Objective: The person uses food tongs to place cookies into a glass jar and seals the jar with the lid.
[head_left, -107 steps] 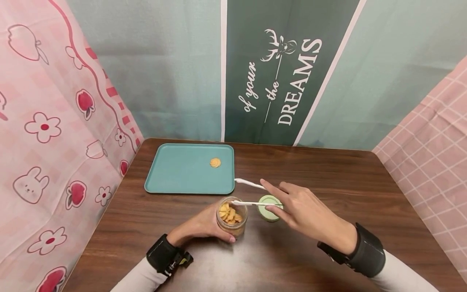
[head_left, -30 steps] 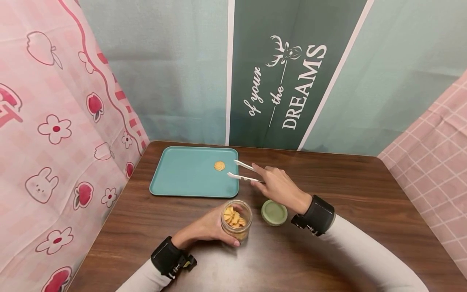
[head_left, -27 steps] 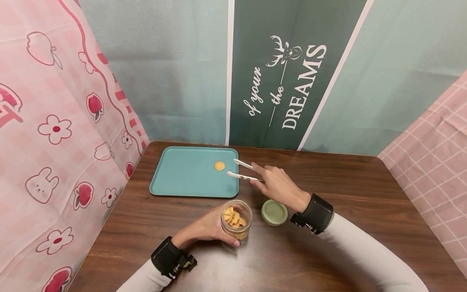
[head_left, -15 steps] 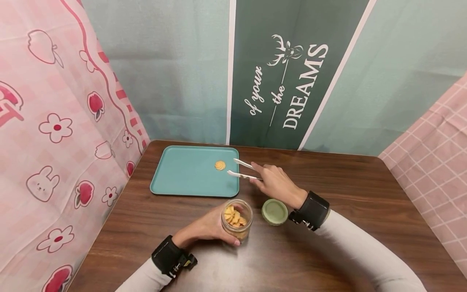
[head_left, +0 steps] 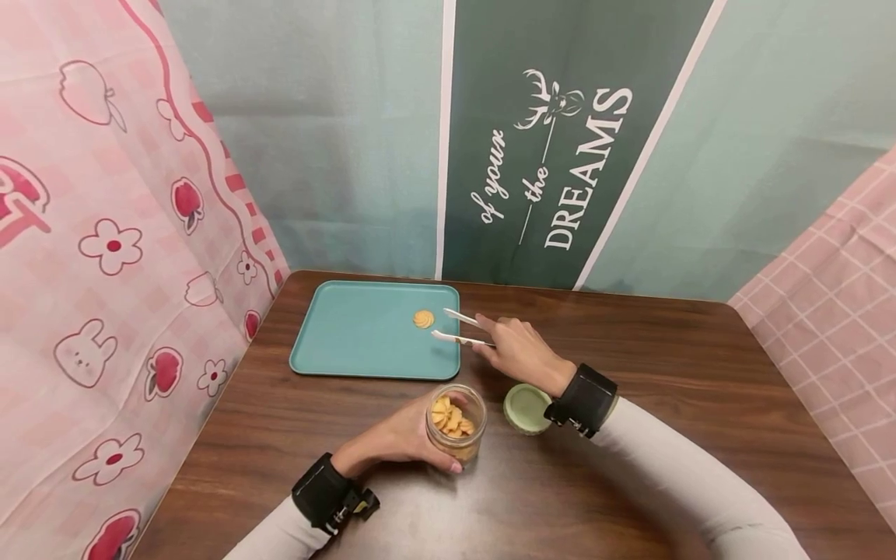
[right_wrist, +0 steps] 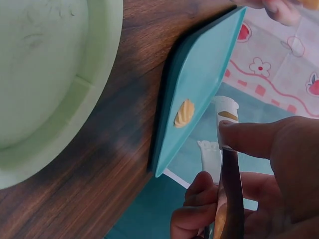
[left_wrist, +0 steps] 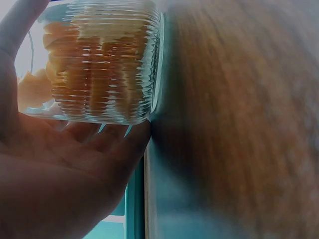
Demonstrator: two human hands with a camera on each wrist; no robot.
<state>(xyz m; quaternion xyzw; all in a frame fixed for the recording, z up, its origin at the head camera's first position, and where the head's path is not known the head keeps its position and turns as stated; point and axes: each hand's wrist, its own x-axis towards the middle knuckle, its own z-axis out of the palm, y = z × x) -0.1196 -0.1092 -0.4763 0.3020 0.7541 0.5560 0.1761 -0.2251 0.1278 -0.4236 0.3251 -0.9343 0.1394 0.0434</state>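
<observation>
My left hand [head_left: 397,435] curls round a ribbed glass jar [left_wrist: 149,59] standing lidless on the table; several piped cookies [head_left: 449,418] show inside. In the left wrist view, the jar's side lies against my palm and fingers. My right hand [head_left: 523,355] grips tongs [head_left: 462,339] with white tips and a metal middle. Those tips are spread apart over the right edge of the teal tray [head_left: 357,334], with nothing between them. A round swirled cookie [head_left: 423,319] lies on the tray just left of the tips. The right wrist view shows the cookie [right_wrist: 184,113] apart from the tongs.
A pale green lid [head_left: 526,409] lies on the wooden table [head_left: 672,373] right of the jar, close under my right wrist. Fabric curtains stand behind the table and on both sides, the left one [head_left: 140,311] pink with printed fruit and flowers.
From over the jar's mouth, my right hand has carried the tongs away to the tray's right edge. Over the last second they have shifted slightly left. My left hand keeps hold of the jar.
</observation>
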